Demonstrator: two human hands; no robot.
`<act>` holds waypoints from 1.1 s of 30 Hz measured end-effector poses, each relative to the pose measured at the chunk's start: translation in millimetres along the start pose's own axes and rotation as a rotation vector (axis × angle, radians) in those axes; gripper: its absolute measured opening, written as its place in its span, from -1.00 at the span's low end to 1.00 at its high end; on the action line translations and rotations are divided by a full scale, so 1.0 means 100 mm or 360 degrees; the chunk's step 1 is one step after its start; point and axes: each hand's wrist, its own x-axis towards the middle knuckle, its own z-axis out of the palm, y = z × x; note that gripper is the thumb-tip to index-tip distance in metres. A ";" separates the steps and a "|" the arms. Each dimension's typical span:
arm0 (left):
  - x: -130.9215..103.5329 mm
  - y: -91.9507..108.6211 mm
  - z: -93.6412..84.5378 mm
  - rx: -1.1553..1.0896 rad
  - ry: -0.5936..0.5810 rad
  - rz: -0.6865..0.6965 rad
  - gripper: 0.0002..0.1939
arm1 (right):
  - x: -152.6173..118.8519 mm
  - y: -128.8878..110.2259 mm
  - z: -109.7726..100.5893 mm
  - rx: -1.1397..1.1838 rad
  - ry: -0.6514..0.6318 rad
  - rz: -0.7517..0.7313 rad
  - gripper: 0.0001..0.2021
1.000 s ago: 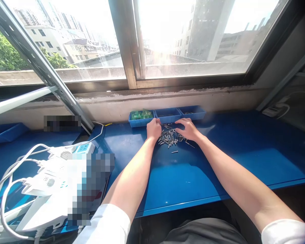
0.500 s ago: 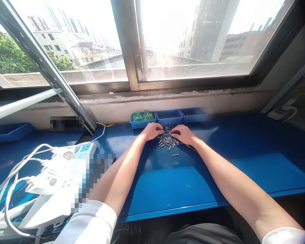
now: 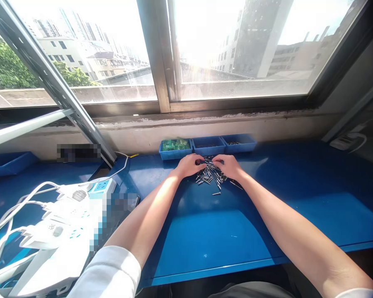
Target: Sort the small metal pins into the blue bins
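Observation:
A loose pile of small metal screws (image 3: pixel 211 173) lies on the blue tabletop (image 3: pixel 211 236), one screw (image 3: pixel 216 193) lying apart on its near side. My left hand (image 3: pixel 191 165) is at the pile's left far edge, its fingers curved and a gap showing between thumb and forefinger. Opposite it, my right hand (image 3: pixel 229 166) touches the screws from the right, thumb and fingers bent and slightly apart. Whether single screws lie under the fingertips cannot be made out.
Behind the pile stand three blue bins: one with green pieces (image 3: pixel 175 145), a middle bin (image 3: pixel 208 152) and a right bin (image 3: pixel 238 147) with thin metal pieces. White power strips (image 3: pixel 65 219) with cables are at left, beside a metal post (image 3: pixel 49 78). A window (image 3: pixel 236 54) is ahead.
Both hands have stayed at the pile with small finger movements. Some screws in the pile have shifted, spreading towards me. The view has tilted slightly.

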 end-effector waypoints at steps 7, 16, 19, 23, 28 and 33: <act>0.00 0.01 0.06 -0.0213 0.0022 0.0122 -0.73 | 0.01 -0.14 0.03 0.0119 0.0054 -0.0074 -0.83; 0.02 -0.01 0.05 -0.0417 0.0128 0.0102 -0.78 | 0.03 -0.17 0.06 0.0114 0.0049 -0.0104 -0.81; 0.01 -0.01 0.07 -0.0441 0.0155 0.0019 -0.77 | 0.03 -0.16 0.04 0.0066 0.0034 -0.0098 -0.79; 0.00 -0.02 0.09 -0.0459 0.0167 0.0017 -0.76 | 0.04 -0.17 0.02 0.0016 0.0040 -0.0124 -0.83; 0.00 -0.07 0.11 -0.0497 0.0288 0.0069 -0.77 | 0.04 -0.17 -0.02 -0.0092 0.0118 -0.0112 -0.82; -0.01 -0.11 0.10 -0.0559 0.0426 -0.0040 -0.75 | 0.04 -0.13 -0.06 -0.0037 0.0180 -0.0030 -0.81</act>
